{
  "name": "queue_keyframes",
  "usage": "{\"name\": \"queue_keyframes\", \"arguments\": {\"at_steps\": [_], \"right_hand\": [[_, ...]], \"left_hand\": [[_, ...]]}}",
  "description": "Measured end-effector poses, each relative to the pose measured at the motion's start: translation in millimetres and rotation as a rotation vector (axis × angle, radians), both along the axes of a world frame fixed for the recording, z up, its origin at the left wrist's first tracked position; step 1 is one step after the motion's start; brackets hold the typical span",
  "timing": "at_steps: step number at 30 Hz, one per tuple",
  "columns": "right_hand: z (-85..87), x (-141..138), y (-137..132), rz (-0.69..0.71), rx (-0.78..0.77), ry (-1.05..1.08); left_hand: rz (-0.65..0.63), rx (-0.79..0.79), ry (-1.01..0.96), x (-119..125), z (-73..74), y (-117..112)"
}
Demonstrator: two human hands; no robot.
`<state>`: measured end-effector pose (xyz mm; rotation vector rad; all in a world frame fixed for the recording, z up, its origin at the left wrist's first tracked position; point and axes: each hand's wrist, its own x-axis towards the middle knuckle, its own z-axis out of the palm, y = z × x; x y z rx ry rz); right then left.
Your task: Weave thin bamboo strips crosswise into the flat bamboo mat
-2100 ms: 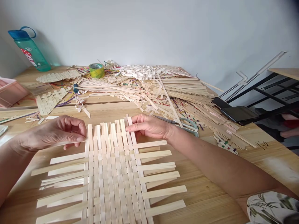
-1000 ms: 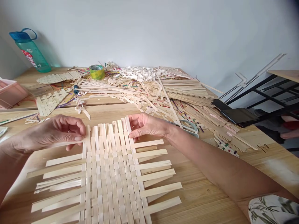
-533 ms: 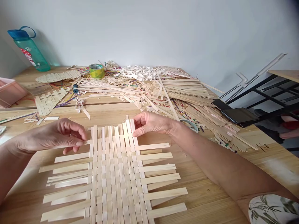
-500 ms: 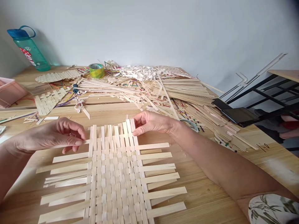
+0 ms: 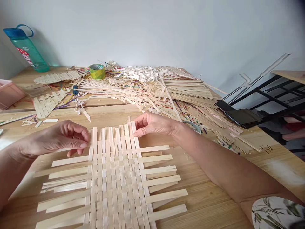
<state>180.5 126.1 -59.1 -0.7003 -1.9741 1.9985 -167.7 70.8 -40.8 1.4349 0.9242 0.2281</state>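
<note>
Mat: a pale woven mat lies on the near middle of the wooden surface, its near end out of view; the body is a checkered weave, with loose ends sticking out past the left side, the right side and the far end; whether that far end is raised off the surface cannot be told.
Left hand: the left hand is at the mat's far left corner; thumb and forefinger narrowed to a pinch on a thin strip at the mat's side.
Right hand: the right hand is at the mat's far right corner; thumb in front, fingers mostly hidden behind, pinched on the mat's outer border; a leaf-patterned sleeve covers the elbow.
Far left corner: a green bottle with a blue lid; nearer, at the left edge, a pink box; between them and the middle, a woven oval and a smaller woven piece.
Far edge: a yellow-green roll of tape, then a heap of white ribbon; in front of the tape, a dark blue spool; to the right, a fanned bundle of long slats, with scraps scattered around.
Right edge: a black phone; a dark metal frame stands beyond.
</note>
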Motion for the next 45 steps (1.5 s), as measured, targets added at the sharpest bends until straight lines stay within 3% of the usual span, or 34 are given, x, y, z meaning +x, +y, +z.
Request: {"name": "queue_keyframes", "arguments": {"at_steps": [6,11,14,20,28,36,45], "right_hand": [[0.9,3.7,3.0,-0.002,-0.008,0.006],[1.6,3.7,1.4,0.013,-0.031,-0.012],[2.8,3.9,0.6,0.035,-0.033,-0.059],[3.2,5.0,1.4,0.015,-0.018,-0.054],[3.8,3.9,0.8,0.011,-0.044,-0.074],[1.0,5.3,3.5,0.007,-0.005,-0.108],[-1.0,3.9,4.5,0.038,-0.004,-0.159]], "left_hand": [[-0.025,-0.05,0.069,-21.6,4.7,3.1],[0.03,-0.072,-0.034,2.4,-3.0,-1.4],[-0.003,-0.049,-0.035,14.6,-0.9,-3.0],[-0.027,-0.053,0.088,-3.0,13.4,-2.1],[0.023,0.002,0.024,21.8,5.8,-6.1],[0.008,-0.04,0.046,3.4,12.3,-3.7],[0.024,-0.008,-0.013,21.5,6.2,-7.0]]}}
